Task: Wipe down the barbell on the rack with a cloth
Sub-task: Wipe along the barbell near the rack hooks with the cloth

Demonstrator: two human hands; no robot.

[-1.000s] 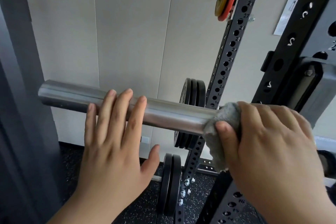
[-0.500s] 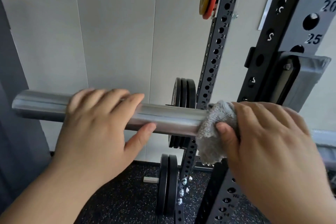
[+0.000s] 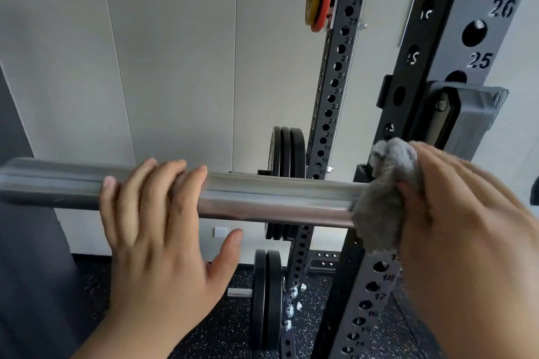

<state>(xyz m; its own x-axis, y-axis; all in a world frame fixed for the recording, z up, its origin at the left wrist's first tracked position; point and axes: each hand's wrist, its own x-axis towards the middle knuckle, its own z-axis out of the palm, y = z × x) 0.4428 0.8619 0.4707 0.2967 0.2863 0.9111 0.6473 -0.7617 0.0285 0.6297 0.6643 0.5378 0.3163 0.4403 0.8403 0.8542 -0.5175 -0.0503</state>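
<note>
Bar (image 3: 277, 201) sits across the rack (image 3: 376, 285), end jutting left. Right hand (image 3: 466, 227) clamps the cloth (image 3: 382, 204) round it there. Left hand (image 3: 157, 256) drapes flat on top, thumb off. Best bet: squeeze firmly, sweep left.

The barbell (image 3: 277, 201) is bare polished metal, smooth and glossy, with soft streaked reflections along it. At 3 o'clock the grey cloth (image 3: 382, 204) looks nappy and matt, like terry. The rack upright (image 3: 335, 90) at 1 o'clock is dark painted metal, matt. The black plates (image 3: 287, 151) near centre look matt and rubbery. The floor (image 3: 233, 315) at 6 o'clock is rough speckled rubber.
</note>
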